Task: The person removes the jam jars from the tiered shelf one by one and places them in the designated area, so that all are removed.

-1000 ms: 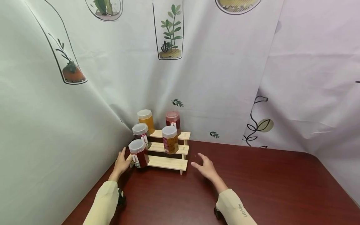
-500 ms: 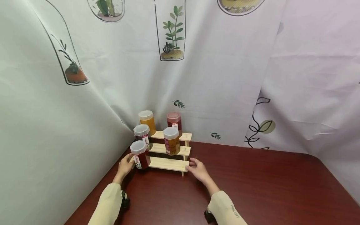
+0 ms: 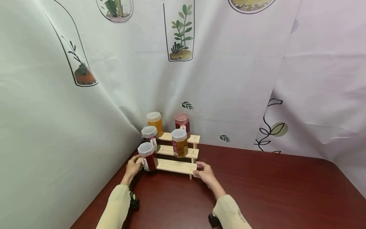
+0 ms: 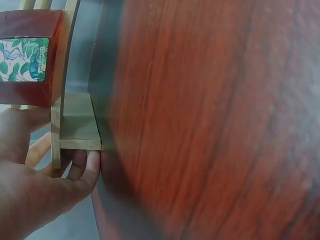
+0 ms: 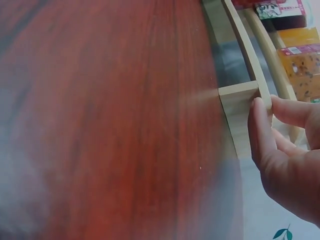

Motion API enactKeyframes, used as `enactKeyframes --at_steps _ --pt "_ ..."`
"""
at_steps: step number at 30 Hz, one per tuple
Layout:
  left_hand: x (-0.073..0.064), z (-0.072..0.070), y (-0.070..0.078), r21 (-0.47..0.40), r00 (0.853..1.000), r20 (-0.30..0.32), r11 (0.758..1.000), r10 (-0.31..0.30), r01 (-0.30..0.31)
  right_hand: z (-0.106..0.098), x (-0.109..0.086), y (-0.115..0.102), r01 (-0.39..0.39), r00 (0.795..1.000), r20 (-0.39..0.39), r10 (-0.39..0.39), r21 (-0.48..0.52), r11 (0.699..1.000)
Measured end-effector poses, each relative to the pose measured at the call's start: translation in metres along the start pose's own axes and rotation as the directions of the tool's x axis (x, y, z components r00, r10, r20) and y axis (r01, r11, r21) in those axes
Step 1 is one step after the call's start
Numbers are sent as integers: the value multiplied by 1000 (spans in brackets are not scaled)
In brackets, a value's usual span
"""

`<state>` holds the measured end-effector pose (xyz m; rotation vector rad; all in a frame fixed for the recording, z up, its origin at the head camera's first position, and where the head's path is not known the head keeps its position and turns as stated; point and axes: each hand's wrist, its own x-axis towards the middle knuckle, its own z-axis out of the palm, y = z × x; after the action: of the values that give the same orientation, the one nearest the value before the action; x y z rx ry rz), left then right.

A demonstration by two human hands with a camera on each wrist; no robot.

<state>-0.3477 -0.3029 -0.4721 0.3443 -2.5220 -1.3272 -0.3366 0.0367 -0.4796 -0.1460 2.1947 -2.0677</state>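
A three-tier wooden shelf [image 3: 176, 166] stands in the table's back left corner. My left hand [image 3: 132, 167] grips the left end of its lowest board, beside a dark red jar [image 3: 148, 159]. In the left wrist view, fingertips [image 4: 91, 165] reach under the board by the shelf's leg [image 4: 80, 122]. At the opposite end, my right hand [image 3: 206, 174] pinches the same board. The right wrist view shows that board's end [image 5: 264, 95] between thumb and fingers. A dark jar [image 3: 149, 135] and an amber jar [image 3: 180, 146] stand on the middle tier.
The top tier bears a yellow jar [image 3: 155, 124] and a red-lidded jar [image 3: 183, 124]. A patterned white curtain [image 3: 228, 86] hangs close behind and to the left of the shelf. The dark red table [image 3: 271, 187] extends to the right.
Both hands have moved in from the sides and closed on the two ends of the lowest board. The jars keep their places on the shelf. The head view has shifted slightly.
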Motion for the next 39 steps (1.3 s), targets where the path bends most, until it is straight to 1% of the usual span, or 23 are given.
enactKeyframes --at_steps 3,10,13,16,20,23,25,29,34,39 --pt "0 1 0 -20 1000 8 1000 -8 9 -2 -1 -1 -4 1000 3 4 4 1000" --pt "-2 1 1 11 998 55 1000 9 -10 -9 -5 -4 -15 1000 -6 15 1 1000" --pt "-3 0 3 5 998 63 1000 11 -12 -12 -7 -5 -18 1000 -4 18 -11 1000" --pt "-6 1 5 -41 998 61 999 1 2 -15 -9 -5 -25 1000 9 25 -20 999" --pt "-11 5 6 -140 997 77 990 -20 31 -22 -13 -6 -38 999 35 40 -42 998" --pt "-14 8 6 -200 994 102 978 -37 57 -28 -15 -8 -46 997 54 49 -60 997" --pt "-16 10 7 -224 992 119 972 -45 71 -33 -17 -8 -49 996 69 54 -71 996" --pt "-20 14 11 -274 984 174 957 -45 92 -43 -22 -9 -46 994 91 56 -110 993" --pt "-27 16 16 -297 976 214 950 -33 98 -53 -27 -12 -28 990 128 51 -169 985" --pt "-35 18 18 -272 972 233 958 -24 89 -62 -35 -14 -19 985 166 52 -191 981"
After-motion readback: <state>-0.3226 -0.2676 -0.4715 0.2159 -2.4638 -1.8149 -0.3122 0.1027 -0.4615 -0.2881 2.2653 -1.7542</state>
